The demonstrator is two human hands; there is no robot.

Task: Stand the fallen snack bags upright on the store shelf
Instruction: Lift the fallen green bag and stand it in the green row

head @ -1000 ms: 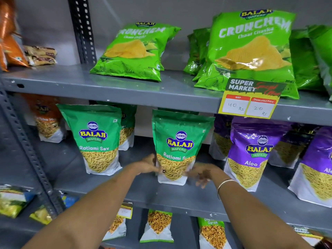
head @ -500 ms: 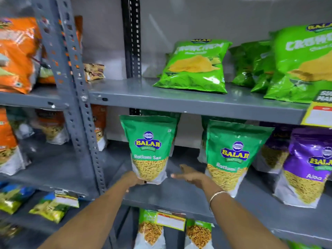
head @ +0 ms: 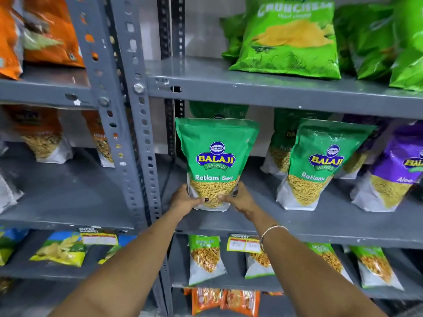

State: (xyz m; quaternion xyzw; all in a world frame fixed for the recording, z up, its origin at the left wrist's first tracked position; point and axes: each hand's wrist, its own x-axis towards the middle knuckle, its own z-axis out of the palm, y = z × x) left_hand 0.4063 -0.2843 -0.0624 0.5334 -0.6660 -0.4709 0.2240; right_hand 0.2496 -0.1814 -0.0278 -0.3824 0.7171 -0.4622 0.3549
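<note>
A green Balaji Ratlami Sev bag (head: pixel 216 156) stands upright on the middle grey shelf (head: pixel 320 223), just right of the slotted post. My left hand (head: pixel 184 199) grips its lower left corner and my right hand (head: pixel 240 197) grips its lower right corner. A second Ratlami Sev bag (head: pixel 320 163) stands to the right, leaning slightly, and a purple Aloo bag (head: pixel 393 175) stands beyond it. More green bags stand behind both in the shadow.
The slotted grey upright post (head: pixel 137 133) sits close to the left of the held bag. Green Crunchem bags (head: pixel 290 40) lie on the shelf above. Orange bags (head: pixel 48 30) fill the left bay. Smaller bags and price tags (head: pixel 243 243) are on the lower shelf.
The view has swung left and closer. My hands left the right Ratlami Sev bag and now both grip the base of the left one.
</note>
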